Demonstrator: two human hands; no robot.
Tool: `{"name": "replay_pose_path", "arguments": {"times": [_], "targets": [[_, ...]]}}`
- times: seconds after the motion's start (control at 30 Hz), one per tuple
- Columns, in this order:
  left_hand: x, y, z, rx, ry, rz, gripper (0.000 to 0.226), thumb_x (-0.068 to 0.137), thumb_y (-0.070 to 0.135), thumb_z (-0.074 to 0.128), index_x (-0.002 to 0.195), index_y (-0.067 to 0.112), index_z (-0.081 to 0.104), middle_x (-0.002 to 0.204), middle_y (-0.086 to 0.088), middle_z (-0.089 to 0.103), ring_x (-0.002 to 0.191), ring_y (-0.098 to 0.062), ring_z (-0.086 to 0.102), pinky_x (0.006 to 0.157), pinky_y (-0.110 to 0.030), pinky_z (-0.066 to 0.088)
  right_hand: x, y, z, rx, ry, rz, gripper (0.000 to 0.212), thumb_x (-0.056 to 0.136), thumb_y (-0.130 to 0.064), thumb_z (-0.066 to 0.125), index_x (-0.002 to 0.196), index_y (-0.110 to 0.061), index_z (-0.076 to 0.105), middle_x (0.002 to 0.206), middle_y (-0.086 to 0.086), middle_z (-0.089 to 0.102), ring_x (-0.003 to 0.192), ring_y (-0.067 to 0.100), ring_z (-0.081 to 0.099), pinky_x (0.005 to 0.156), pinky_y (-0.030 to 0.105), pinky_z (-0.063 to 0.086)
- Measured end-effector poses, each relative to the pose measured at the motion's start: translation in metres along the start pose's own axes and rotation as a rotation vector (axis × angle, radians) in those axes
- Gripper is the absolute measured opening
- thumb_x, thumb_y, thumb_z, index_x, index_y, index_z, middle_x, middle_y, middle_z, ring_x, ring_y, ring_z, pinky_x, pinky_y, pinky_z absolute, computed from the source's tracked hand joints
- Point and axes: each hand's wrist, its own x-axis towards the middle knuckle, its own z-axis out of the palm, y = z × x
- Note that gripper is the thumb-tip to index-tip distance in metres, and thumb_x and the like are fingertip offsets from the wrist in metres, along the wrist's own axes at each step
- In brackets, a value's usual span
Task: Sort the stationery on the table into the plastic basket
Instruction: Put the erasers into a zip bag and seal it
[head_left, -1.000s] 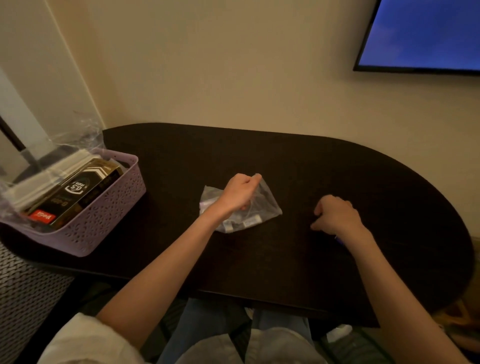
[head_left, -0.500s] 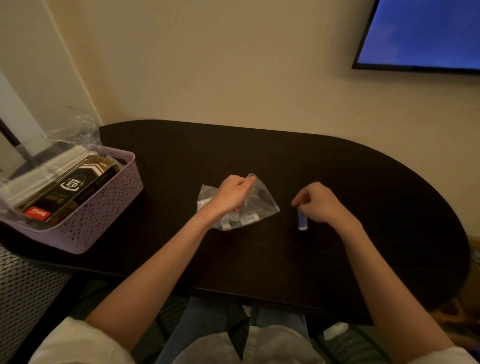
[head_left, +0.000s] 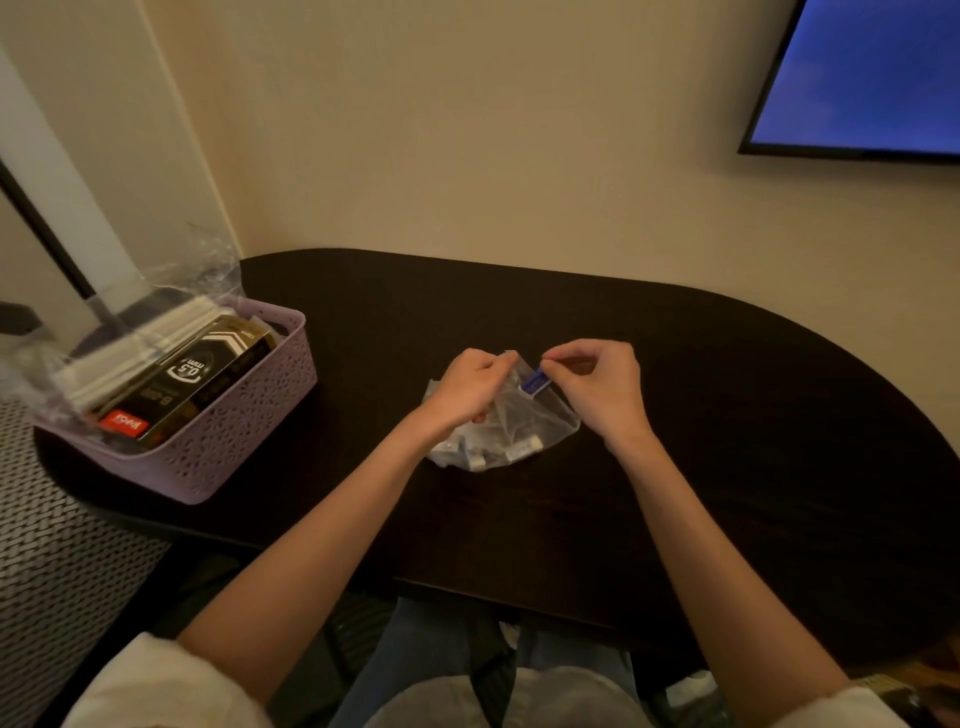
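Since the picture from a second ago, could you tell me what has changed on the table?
The right hand picked the small blue item off the table and carried it left to the mouth of the clear bag. The left hand still grips the bag's top. The purple basket is unchanged.

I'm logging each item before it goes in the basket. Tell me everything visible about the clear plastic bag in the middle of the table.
The clear plastic bag is thin, crinkled film, see-through with a hazy sheen. It lies on the dark table near its middle, its top edge lifted. Several small whitish pieces sit along its lower edge; what they are is too small to tell. The left hand grips its upper left part, and the right hand pinches a small blue item at its raised top edge.
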Motion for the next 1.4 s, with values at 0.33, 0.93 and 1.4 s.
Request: {"name": "replay_pose_path", "arguments": {"times": [0.33,0.93,1.4], "targets": [[-0.005,0.001,-0.032,-0.026,0.069,0.055,0.042,0.103,0.030,0.043,0.065,0.014,0.048,0.053,0.000,0.036,0.040,-0.009,0.034,0.040,-0.017,0.030,0.006,-0.003,0.029,-0.096,-0.019,-0.133,0.009,0.088,-0.019,0.067,0.093,-0.017,0.075,0.082,-0.010,0.067,0.076,0.000,0.060,0.070,0.015,0.048],[-0.009,0.007,-0.068,-0.157,0.269,0.085,0.041,0.103,0.032,0.040,0.069,0.013,0.051,0.056,0.000,0.043,0.044,-0.010,0.040,0.042,-0.021,0.034,0.025,-0.020,0.012,-0.147,-0.346,-0.235,0.001,0.082,-0.018,0.073,0.083,-0.018,0.074,0.088,-0.005,0.069,0.084,0.003,0.061,0.075,0.017,0.047],[-0.030,0.009,-0.117,-0.221,0.378,-0.065,0.031,0.102,0.028,0.044,0.085,0.006,0.058,0.060,-0.001,0.048,0.048,-0.010,0.046,0.049,-0.024,0.045,0.049,-0.060,0.060,0.002,-0.197,-0.388,0.009,0.082,-0.008,0.071,0.085,-0.015,0.075,0.081,-0.005,0.070,0.081,0.005,0.065,0.080,0.024,0.054]]}}
